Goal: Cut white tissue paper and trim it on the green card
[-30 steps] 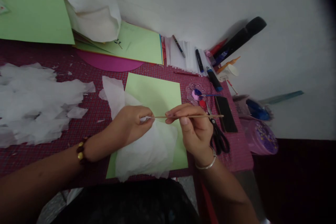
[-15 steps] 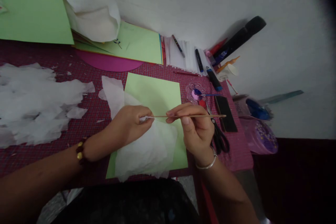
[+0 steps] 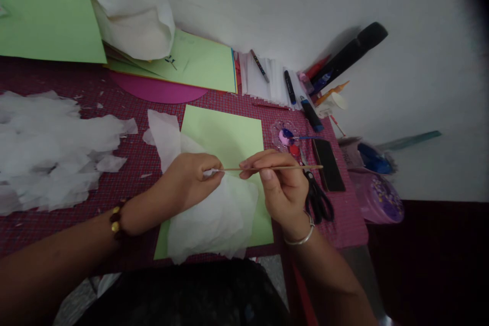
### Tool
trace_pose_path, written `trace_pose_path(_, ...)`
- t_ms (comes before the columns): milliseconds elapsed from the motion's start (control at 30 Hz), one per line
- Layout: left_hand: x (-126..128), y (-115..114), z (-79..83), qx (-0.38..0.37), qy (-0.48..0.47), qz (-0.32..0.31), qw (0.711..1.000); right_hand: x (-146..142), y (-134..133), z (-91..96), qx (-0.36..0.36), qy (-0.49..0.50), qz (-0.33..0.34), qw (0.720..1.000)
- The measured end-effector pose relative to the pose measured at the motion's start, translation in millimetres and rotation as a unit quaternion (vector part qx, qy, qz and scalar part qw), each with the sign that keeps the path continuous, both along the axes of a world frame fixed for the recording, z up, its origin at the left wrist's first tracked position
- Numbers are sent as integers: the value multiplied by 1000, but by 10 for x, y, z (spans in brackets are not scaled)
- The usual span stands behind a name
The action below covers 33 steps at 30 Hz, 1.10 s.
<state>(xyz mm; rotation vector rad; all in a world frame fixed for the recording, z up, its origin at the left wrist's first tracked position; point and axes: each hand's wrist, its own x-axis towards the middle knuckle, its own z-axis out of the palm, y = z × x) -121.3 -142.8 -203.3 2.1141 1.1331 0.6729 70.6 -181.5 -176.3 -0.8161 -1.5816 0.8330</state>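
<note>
Red checked cloth [image 3: 126, 178] is spread over the table [image 3: 349, 221], which is set against a pale wall [image 3: 248, 0]. On it a green sheet [image 3: 229, 130] is laid, partly covered by loose white tissue paper [image 3: 214, 224]. Above the sheet, a thin wooden stick [image 3: 294, 167] is held nearly level between the two hands. By the right hand [image 3: 284, 188] the stick is gripped partway along, the fingers closed narrowly around it. By the left hand [image 3: 191, 178] a small twist of white tissue [image 3: 210, 172] is pinched at the stick's thin end, the fingers pressed together. At the left, cut tissue pieces [image 3: 49, 153] are heaped. Beside the right hand, black scissors [image 3: 321, 204], a dark flat slab [image 3: 329, 163] and a clear dish [image 3: 273, 135] holding pink and blue blobs are placed.
</note>
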Motion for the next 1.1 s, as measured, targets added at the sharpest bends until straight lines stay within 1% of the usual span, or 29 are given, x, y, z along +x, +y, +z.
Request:
trace_pose_path(300, -1, -4, 16, -3, -13, 0, 1000, -15, 1, -8, -8, 14, 12, 1000)
trace_pose_path(567, 6, -12, 42, -13, -7, 7, 1000, -18, 11, 3, 20, 31, -18, 999)
trace_pose_path(800, 2, -5, 43, -11, 4, 2, 1000, -21, -5, 4, -6, 18, -11, 1000)
trace_pose_path(1000, 8, -15, 49, -21, 8, 2, 1000, -23, -7, -2, -6, -5, -36, 999)
trace_pose_path(1100, 8, -17, 52, -24, 8, 1, 1000, -23, -3, -7, -4, 4, -28, 1000)
